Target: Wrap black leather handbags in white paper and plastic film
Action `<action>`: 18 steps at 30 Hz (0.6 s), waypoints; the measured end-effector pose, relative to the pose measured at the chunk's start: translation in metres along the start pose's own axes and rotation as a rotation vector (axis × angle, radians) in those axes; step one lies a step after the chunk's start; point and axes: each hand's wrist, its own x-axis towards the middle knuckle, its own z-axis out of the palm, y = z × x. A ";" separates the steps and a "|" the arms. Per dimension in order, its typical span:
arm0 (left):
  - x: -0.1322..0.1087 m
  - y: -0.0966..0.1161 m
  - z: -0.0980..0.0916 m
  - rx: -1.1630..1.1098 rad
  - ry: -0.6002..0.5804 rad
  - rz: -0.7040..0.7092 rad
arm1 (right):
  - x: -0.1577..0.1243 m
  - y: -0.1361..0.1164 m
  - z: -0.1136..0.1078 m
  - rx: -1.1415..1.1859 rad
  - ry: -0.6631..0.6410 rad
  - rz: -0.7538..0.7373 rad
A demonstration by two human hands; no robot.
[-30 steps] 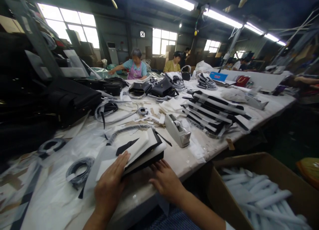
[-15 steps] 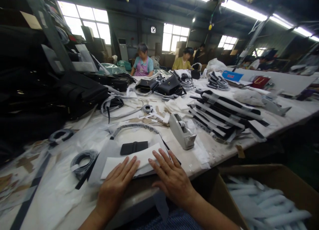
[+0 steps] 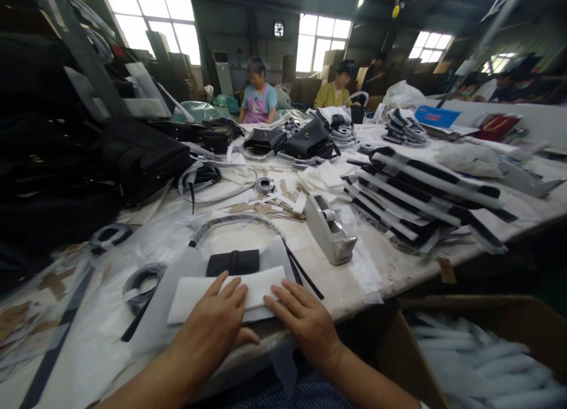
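A strip of white foam sheet (image 3: 188,296) lies across a black bag at the table's near edge. My left hand (image 3: 217,314) rests on its middle with the fingers stretched out. On its right end lies my right hand (image 3: 303,317), fingers also extended and flat. Just beyond the strip shows the bag's black closure tab (image 3: 233,262). The wrapped bag handle (image 3: 239,220) arches behind it, and thin grey-white tissue (image 3: 163,314) spreads out at the left. Most of the bag body is covered by the strip and my hands.
A grey tape dispenser (image 3: 330,231) stands right of the bag. Wrapped black-and-white pieces (image 3: 425,196) are stacked farther right. A coiled wrapped strap (image 3: 144,285) lies left. A cardboard box (image 3: 411,350) of white rolls sits below right. Two people (image 3: 258,96) work across the table.
My left hand has shifted up onto the strip, its thumb now showing. The strip lies flatter and straighter. The camera view has tilted down slightly.
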 end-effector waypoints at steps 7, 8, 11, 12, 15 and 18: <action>0.015 -0.001 0.011 -0.190 0.122 -0.033 | -0.001 -0.001 0.004 0.004 0.015 0.005; 0.008 0.000 0.016 -0.186 0.152 -0.022 | -0.002 -0.002 0.003 0.002 0.014 0.000; -0.008 0.005 0.031 -0.072 0.195 0.019 | 0.002 -0.002 -0.009 0.037 -0.028 -0.020; -0.011 0.007 0.034 -0.024 0.204 0.025 | 0.006 0.000 -0.016 0.078 -0.064 -0.015; -0.012 0.008 0.042 0.073 0.252 0.035 | 0.037 0.020 -0.037 0.270 -0.189 0.068; -0.010 0.007 0.050 0.091 0.338 0.067 | 0.087 0.043 -0.037 0.297 -0.188 0.208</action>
